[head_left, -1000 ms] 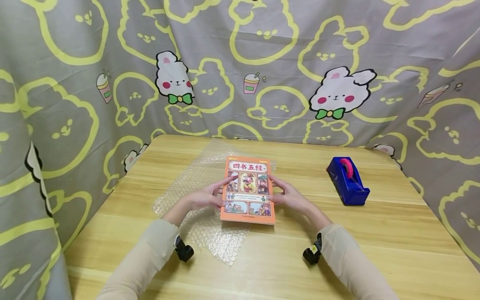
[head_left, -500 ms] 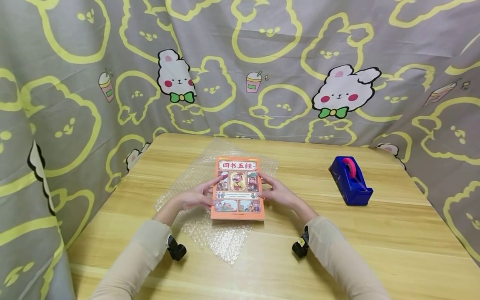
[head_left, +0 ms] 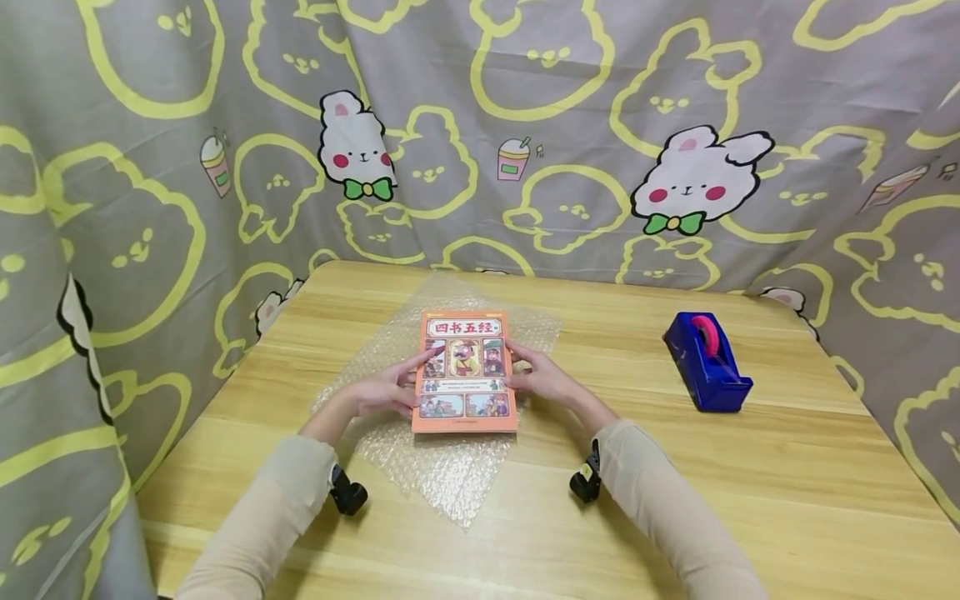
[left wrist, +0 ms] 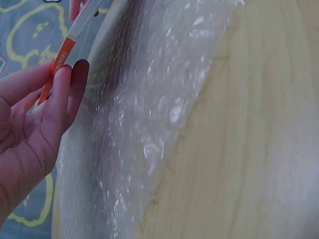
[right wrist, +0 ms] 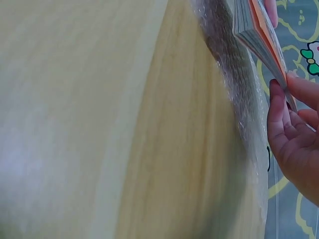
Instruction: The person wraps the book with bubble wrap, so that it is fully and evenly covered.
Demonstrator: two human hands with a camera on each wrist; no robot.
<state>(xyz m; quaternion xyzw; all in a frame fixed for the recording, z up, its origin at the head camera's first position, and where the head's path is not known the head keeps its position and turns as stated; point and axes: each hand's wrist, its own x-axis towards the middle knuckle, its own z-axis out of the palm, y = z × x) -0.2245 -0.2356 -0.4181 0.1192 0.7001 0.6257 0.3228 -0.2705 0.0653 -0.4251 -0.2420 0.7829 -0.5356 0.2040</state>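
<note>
An orange paperback book [head_left: 465,408] with cartoon pictures and Chinese lettering on its cover is held face up between both hands. My left hand [head_left: 382,392] grips its left edge, which is the orange spine [left wrist: 62,55] in the left wrist view. On the opposite edge, my right hand [head_left: 546,379] pinches the cover and pages, with the page block [right wrist: 244,30] showing in the right wrist view. Both wrist views show the book raised above a sheet of clear bubble wrap [head_left: 450,483]. That sheet lies diagonally on the table, partly hidden by the book and hands.
A blue tape dispenser [head_left: 705,367] with a pink-red tape core stands on the right side of the wooden table [head_left: 637,533]. Behind the table and along its sides hangs a grey curtain [head_left: 570,100] with yellow outlines and rabbits. Small black wrist cameras sit at both cuffs.
Both hands have carried the book a little to the left, over the middle of the bubble wrap. Their hold looks the same, and the head view has shifted slightly.
</note>
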